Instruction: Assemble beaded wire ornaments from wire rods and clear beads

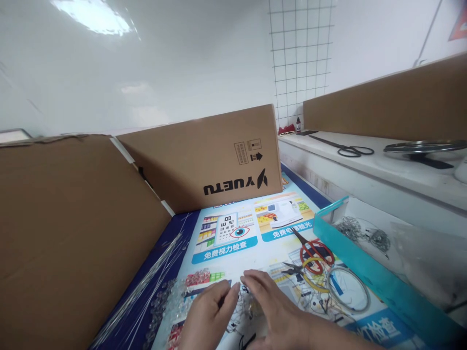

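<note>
My left hand is low in the middle of the view, fingers curled and thumb against the forefinger. Whatever it may grip is too small or hidden to make out. Close to its thumb tip are the fingertips of my right hand, whose thumb stands apart from its fingers. Between and below the hands lies a tangle of thin wire pieces, partly covered. Clear beads are heaped to the left. On the right are red-handled scissors, yellow-handled pliers and a coil of wire.
A teal box with wire bundles stands on the right. Cardboard panels wall off the left and back. Long thin wires lie along the blue edge. A white ledge holds large black scissors and a metal lid.
</note>
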Demonstrator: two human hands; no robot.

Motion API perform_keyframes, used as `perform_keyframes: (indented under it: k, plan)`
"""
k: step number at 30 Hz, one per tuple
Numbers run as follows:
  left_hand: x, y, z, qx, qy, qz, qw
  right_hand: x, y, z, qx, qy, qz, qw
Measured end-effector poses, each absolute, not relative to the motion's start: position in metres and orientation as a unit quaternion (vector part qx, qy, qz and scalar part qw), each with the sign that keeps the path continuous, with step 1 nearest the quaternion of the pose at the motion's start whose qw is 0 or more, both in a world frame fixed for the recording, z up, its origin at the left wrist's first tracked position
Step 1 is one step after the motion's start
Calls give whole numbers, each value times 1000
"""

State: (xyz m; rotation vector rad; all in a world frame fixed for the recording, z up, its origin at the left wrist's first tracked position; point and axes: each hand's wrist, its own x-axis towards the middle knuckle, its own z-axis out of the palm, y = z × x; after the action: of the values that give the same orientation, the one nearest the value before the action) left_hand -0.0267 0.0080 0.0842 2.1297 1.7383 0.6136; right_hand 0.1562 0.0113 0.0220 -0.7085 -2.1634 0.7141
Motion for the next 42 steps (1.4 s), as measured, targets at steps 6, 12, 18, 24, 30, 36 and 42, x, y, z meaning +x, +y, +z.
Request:
perform_keyframes:
  k: [6, 12, 18, 24, 30, 36, 42]
  plan:
    - [-18, 6, 81, 746, 599, 222, 190, 151, 11, 19, -310, -827, 282, 375]
    - [-18, 8, 76, 736, 593, 228, 232, 148, 9, 23, -357, -803, 294, 375]
    - [-20, 9, 75, 727, 586, 226, 278, 148, 11, 25, -405, -800, 280, 344]
    - [-18, 6, 85, 697, 574, 266, 339, 148, 15, 25, -437, -764, 315, 355]
    - [-20, 15, 71, 598, 538, 451, 387, 149, 22, 26, -457, -607, 466, 453]
    - [-13, 32, 19, 532, 489, 446, 528, 150, 38, 9, -411, -496, 555, 525]
    - [5, 27, -4, 488, 478, 497, 536, 152, 38, 5, -396, -510, 556, 523]
